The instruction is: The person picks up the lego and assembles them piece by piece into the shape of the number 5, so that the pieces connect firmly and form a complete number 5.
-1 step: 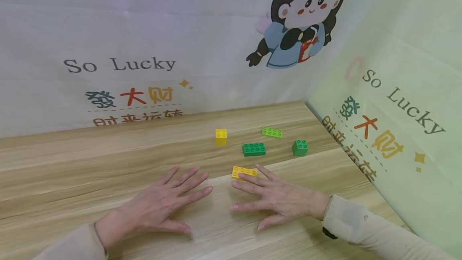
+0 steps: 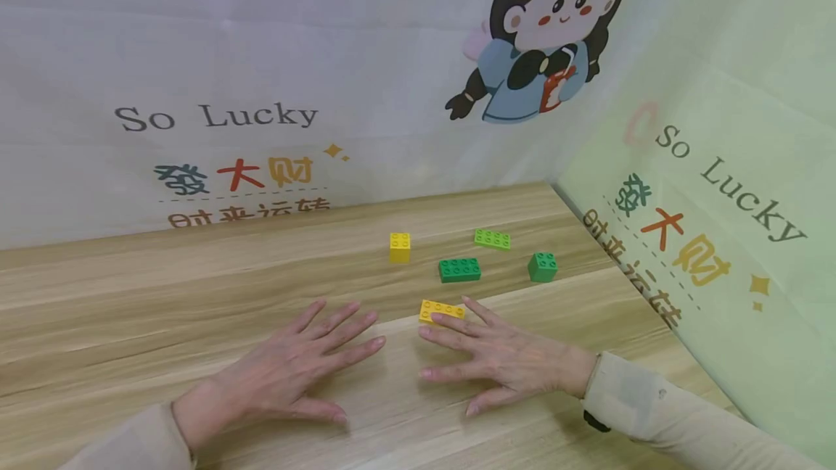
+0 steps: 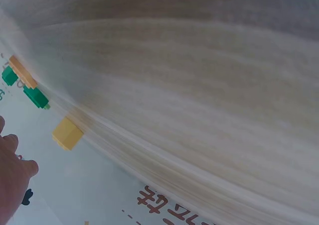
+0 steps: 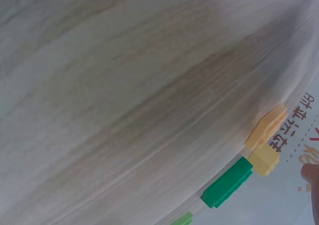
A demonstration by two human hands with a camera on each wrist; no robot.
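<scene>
"Head camera shows a big white cloth (image 2: 261,56) with pictures and words on it, up at twelve o'clock. What comes next?"

"The wooden desk (image 2: 98,325), down at six o'clock. Then a pale green cloth (image 2: 731,78) at three o'clock. Two light sleeves (image 2: 666,399) come in at eight and four o'clock."

"And the hands?"

"The left hand (image 2: 294,365) is at seven o'clock and the right hand (image 2: 499,357) is at five. Both have straight fingers, spread wide apart."

"Is a brick near them?"

"Yes! The long yellow brick (image 2: 443,307) is right by the right hand. One finger hides a bit of it. I can't tell if they touch."

"Where are the others?"

"Go from that yellow one. The long dark green brick (image 2: 460,271) is at one o'clock. The chunky green brick (image 2: 542,269) is at two, and the chunky yellow brick (image 2: 400,251) is at eleven. The flat light green brick (image 2: 493,239) is at one, farther off."

"Do the bricks touch?"

"No, they all sit apart."
</scene>
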